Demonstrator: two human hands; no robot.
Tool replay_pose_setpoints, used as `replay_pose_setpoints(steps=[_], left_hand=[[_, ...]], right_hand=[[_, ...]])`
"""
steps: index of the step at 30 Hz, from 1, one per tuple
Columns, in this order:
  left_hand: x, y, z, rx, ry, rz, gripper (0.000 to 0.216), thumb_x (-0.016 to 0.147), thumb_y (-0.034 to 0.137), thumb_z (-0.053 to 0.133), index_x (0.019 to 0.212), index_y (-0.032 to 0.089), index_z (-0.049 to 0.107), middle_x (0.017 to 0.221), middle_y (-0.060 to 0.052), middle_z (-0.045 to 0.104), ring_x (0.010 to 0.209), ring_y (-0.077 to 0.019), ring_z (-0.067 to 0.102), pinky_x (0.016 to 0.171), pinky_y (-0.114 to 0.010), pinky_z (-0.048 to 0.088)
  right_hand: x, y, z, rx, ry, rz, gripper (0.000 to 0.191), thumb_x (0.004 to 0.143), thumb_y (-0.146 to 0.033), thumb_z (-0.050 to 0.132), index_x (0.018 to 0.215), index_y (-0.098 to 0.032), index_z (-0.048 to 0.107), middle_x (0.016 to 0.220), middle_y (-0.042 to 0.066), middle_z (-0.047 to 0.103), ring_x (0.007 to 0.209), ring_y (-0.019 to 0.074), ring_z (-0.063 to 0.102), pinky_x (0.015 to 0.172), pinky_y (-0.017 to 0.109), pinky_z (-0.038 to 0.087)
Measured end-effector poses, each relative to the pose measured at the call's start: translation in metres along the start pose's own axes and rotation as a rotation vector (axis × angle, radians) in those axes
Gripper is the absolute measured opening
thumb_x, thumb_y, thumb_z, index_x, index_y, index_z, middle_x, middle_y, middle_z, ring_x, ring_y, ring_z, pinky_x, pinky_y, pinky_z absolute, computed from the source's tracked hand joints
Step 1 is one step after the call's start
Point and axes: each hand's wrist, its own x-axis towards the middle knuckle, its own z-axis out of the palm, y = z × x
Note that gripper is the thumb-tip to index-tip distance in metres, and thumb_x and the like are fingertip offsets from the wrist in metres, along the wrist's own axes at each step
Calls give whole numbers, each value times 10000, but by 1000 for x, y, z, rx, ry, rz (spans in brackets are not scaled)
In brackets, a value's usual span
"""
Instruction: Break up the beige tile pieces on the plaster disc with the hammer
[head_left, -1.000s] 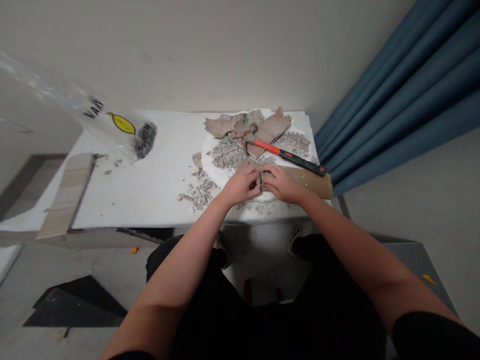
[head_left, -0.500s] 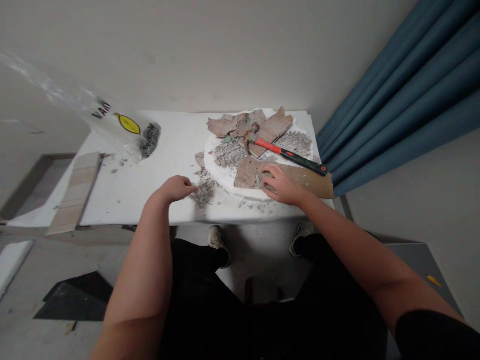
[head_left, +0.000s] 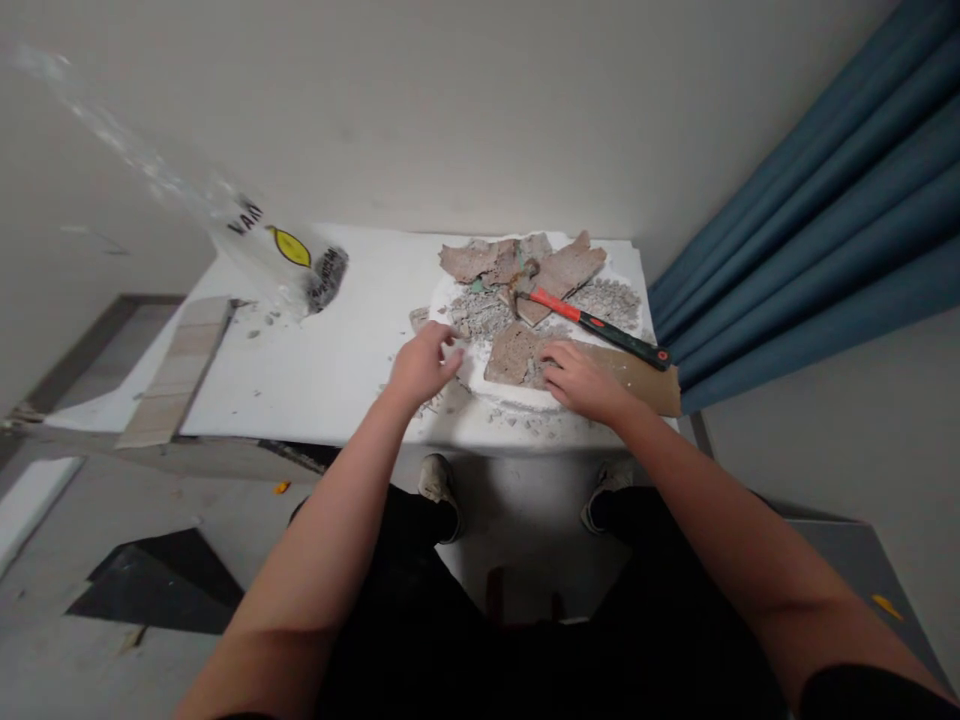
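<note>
On my feed, the clear bag (head_left: 259, 265) carries black lettering around a yellow emblem (head_left: 290, 246); I cannot read it reliably. Left hand (head_left: 426, 365): fingers and thumb spread, near rubble (head_left: 480, 315). Right hand (head_left: 583, 380): fingers curled at the brown slab (head_left: 511, 355) on the white disc (head_left: 474, 372); I cannot tell whether it pinches a fragment.

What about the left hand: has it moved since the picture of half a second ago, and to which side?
Yes. Judged against the hammer, the left hand has moved to the right in the view, closer to it.
</note>
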Motion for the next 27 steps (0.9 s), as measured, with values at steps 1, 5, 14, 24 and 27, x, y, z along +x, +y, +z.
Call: replay_pose_setpoints(steps=[1,5,14,24,27], left_hand=[[0,12,5,-50,-28,134,278,905,343,521,1117,190,614,1068,-90,637,880,-195,605,832,-339,485],[0,48,30,-108,-152,514,278,940,376,506,1105,193,637,1100,-104,626,1051,-230,572,937,-369,456],[11,69,49,-51,-156,476,248,902,411,581,994,189,640,1013,-101,604,975,-244,566,858,-370,458],[13,65,50,-94,-167,486,274,899,427,600,1027,187,628,1053,-102,600,966,-233,570,848,-354,466],[12,68,47,-175,-143,460,343,883,479,623,1071,192,628,1019,-90,612,958,-229,577,835,-351,471]], right_hand=[[1,-1,0,-10,-9,0,147,877,-83,527,896,-151,656,1199,166,585,1225,311,475,1023,509,460],[3,-2,2,-38,-25,0,178,845,-71,546,968,-153,644,1170,155,603,1163,306,502,980,494,479],[5,-1,-1,-76,-29,-34,140,854,-101,568,960,-145,647,1126,153,596,1091,297,525,950,471,491],[6,-1,-12,144,80,49,140,964,-157,460,967,-183,598,1199,139,554,1133,266,546,1007,455,465],[7,-5,-28,244,233,157,100,963,-186,470,949,-201,568,1231,143,530,1185,273,530,1037,455,435]])
